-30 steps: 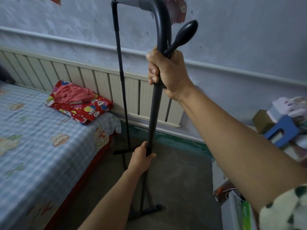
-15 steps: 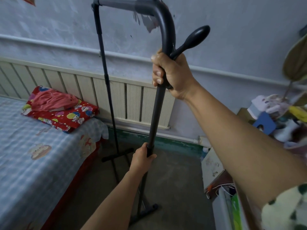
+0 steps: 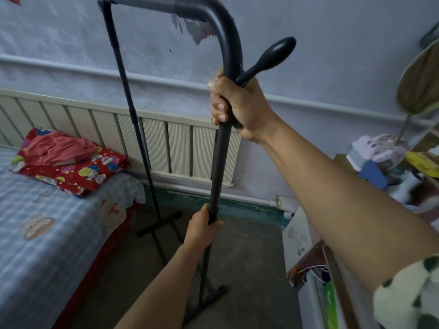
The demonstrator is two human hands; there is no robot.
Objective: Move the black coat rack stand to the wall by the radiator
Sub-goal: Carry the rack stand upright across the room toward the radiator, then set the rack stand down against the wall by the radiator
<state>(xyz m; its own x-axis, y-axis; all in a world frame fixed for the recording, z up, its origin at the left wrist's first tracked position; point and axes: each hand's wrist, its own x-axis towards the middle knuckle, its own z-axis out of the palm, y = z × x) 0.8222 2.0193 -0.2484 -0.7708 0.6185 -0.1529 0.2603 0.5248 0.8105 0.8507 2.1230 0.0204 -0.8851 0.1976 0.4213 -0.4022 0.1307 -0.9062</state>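
Observation:
The black coat rack stand [image 3: 219,167] is a tall frame of two uprights joined by a top bar, with a rounded peg by the near bend. My right hand [image 3: 237,104] is shut around the near upright just under the bend. My left hand [image 3: 202,227] grips the same upright lower down. The far upright [image 3: 128,103] stands in front of the cream radiator [image 3: 180,148] on the pale blue wall. Both cross feet, the far foot [image 3: 159,224] and the near foot [image 3: 206,302], are close to the grey floor; contact is unclear.
A bed with a blue checked sheet [image 3: 47,229] and a red patterned pillow [image 3: 71,167] fills the left side. At the right stand a white cabinet [image 3: 297,236] and a shelf piled with toys and boxes [image 3: 384,160]. Bare grey floor lies between them.
The rack's far upright has shifted slightly left across the radiator and the view has turned right, bringing the cluttered shelf further into sight. Both hands keep their grips.

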